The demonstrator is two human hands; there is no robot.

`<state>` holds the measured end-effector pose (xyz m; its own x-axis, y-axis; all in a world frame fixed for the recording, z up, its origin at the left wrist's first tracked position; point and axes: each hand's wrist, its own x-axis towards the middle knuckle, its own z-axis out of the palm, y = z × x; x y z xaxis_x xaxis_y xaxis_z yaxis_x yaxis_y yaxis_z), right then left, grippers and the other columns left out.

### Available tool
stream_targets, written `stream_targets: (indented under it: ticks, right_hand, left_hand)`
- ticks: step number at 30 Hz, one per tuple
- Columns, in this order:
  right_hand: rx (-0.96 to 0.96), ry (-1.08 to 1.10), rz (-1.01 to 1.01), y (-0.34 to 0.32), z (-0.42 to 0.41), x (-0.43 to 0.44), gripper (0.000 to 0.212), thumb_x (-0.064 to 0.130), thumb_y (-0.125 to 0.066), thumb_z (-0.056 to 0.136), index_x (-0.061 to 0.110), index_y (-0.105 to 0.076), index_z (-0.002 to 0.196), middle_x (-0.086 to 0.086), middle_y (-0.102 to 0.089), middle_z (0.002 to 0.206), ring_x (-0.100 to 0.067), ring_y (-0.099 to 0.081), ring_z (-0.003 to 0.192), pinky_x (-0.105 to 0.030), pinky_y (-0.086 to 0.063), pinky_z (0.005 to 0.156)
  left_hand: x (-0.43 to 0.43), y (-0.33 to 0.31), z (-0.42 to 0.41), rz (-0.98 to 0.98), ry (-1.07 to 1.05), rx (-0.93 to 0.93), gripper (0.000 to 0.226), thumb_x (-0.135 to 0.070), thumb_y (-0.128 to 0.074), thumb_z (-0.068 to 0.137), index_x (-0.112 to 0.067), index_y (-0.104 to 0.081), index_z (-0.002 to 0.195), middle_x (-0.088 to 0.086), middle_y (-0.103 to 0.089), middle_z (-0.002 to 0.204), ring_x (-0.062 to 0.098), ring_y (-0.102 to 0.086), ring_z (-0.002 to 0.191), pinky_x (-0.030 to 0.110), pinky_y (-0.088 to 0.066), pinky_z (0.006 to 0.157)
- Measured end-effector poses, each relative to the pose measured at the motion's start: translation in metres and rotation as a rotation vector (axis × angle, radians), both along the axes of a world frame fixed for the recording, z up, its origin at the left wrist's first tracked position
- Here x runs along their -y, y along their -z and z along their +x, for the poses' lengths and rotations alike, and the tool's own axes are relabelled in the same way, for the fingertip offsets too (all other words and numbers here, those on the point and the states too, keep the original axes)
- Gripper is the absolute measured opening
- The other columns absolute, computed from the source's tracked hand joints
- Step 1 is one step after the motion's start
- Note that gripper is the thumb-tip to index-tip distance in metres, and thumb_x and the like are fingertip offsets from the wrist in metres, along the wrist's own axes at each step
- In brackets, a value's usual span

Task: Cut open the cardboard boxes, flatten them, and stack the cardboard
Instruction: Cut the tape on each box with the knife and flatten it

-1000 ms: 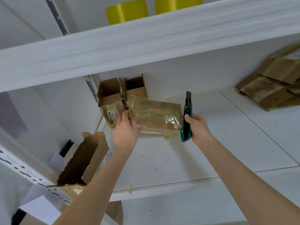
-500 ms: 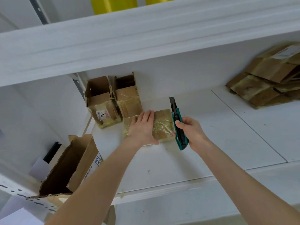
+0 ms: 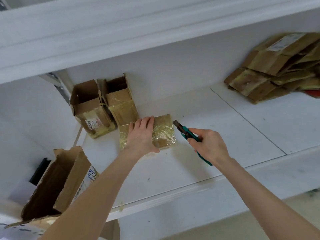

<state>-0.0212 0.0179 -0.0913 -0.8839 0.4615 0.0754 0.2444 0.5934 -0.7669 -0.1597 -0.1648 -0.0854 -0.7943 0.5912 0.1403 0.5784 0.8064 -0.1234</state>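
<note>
Now that the taped box (image 3: 163,134) has been lowered flat onto the shelf (image 3: 225,135) under the straight-fingered left grip (image 3: 142,135), the right grip (image 3: 210,146), curled round the utility knife (image 3: 184,131), has the blade just beside it, so slitting looks imminent.

Bright, soft light; curved, blurred edges.

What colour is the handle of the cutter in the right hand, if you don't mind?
Teal green, seen in the head view: the cutter in the right hand.
</note>
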Motion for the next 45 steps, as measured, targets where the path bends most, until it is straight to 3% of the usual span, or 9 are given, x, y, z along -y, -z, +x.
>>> stream_targets:
  ticks: [5,10,16,21,24,28,35,40,45]
  right_hand:
    - [-0.001,-0.066,-0.191,0.006,0.000,-0.009,0.035,0.023,-0.062,0.087,0.037,-0.066,0.119,-0.007,-0.070,0.069,-0.023,-0.067,0.062,-0.037,-0.057,0.070]
    - [0.009,-0.155,-0.195,0.007,0.003,-0.022,0.036,0.019,-0.065,0.086,0.041,-0.067,0.114,0.003,-0.070,0.070,-0.007,-0.060,0.053,-0.026,-0.053,0.062]
    - [0.036,-0.202,-0.201,0.019,0.017,-0.024,0.039,0.017,-0.066,0.085,0.041,-0.067,0.115,0.010,-0.067,0.066,-0.005,-0.057,0.055,-0.017,-0.048,0.059]
    - [0.108,-0.231,-0.115,0.015,0.024,-0.031,0.036,0.024,-0.067,0.084,0.041,-0.066,0.116,0.004,-0.071,0.075,-0.011,-0.057,0.060,-0.026,-0.048,0.062]
    - [0.036,-0.094,-0.107,0.012,0.023,-0.031,0.034,0.028,-0.066,0.083,0.042,-0.068,0.114,0.003,-0.066,0.063,-0.015,-0.059,0.056,-0.029,-0.051,0.062]
    - [-0.031,-0.043,-0.116,0.004,0.009,-0.016,0.034,0.029,-0.062,0.087,0.041,-0.066,0.118,-0.008,-0.068,0.070,-0.027,-0.065,0.069,-0.037,-0.055,0.068]
    - [0.037,-0.119,-0.066,-0.002,0.000,-0.012,0.038,0.024,-0.060,0.089,0.040,-0.064,0.123,0.000,-0.068,0.073,-0.025,-0.066,0.073,-0.036,-0.055,0.071]
    - [0.120,-0.147,0.092,-0.001,0.004,-0.009,0.042,0.029,-0.058,0.089,0.040,-0.057,0.130,0.006,-0.061,0.068,-0.014,-0.055,0.060,-0.026,-0.043,0.056]
    - [0.159,-0.174,0.205,-0.007,0.006,-0.006,0.043,0.031,-0.056,0.090,0.040,-0.054,0.132,0.009,-0.058,0.067,-0.011,-0.052,0.058,-0.024,-0.039,0.053]
  left_hand:
    - [0.002,0.003,0.003,0.027,0.025,-0.036,0.127,-0.059,-0.080,0.055,-0.013,-0.012,0.152,0.002,-0.024,0.148,0.024,-0.022,0.137,0.048,-0.015,0.117]
    - [0.002,0.003,0.003,0.040,0.030,-0.051,0.125,-0.060,-0.080,0.055,-0.015,-0.015,0.151,0.000,-0.025,0.148,0.023,-0.023,0.137,0.045,-0.013,0.117]
    - [0.002,0.003,0.001,0.050,0.027,-0.033,0.123,-0.060,-0.079,0.056,-0.017,-0.015,0.152,-0.002,-0.024,0.148,0.023,-0.021,0.139,0.044,-0.012,0.118]
    - [0.003,0.003,-0.001,0.049,0.034,-0.026,0.124,-0.061,-0.078,0.056,-0.017,-0.014,0.152,-0.002,-0.024,0.148,0.023,-0.020,0.139,0.044,-0.012,0.118]
    - [0.003,0.003,-0.002,0.057,0.029,-0.014,0.124,-0.061,-0.078,0.056,-0.017,-0.013,0.152,-0.002,-0.023,0.149,0.023,-0.019,0.139,0.045,-0.012,0.118]
    - [0.003,0.003,-0.002,0.054,0.027,-0.010,0.124,-0.060,-0.078,0.057,-0.017,-0.012,0.152,-0.002,-0.023,0.149,0.024,-0.019,0.140,0.045,-0.012,0.118]
    - [0.003,0.004,-0.001,0.056,0.029,-0.016,0.124,-0.059,-0.079,0.056,-0.016,-0.013,0.152,-0.001,-0.024,0.148,0.024,-0.021,0.139,0.046,-0.012,0.119]
    - [0.003,0.006,-0.002,0.062,0.021,-0.018,0.123,-0.060,-0.079,0.055,-0.018,-0.015,0.152,-0.003,-0.025,0.147,0.023,-0.021,0.139,0.045,-0.012,0.119]
    - [0.003,0.005,-0.005,0.054,0.018,-0.019,0.125,-0.063,-0.078,0.055,-0.020,-0.014,0.152,-0.004,-0.024,0.148,0.022,-0.021,0.140,0.044,-0.013,0.118]
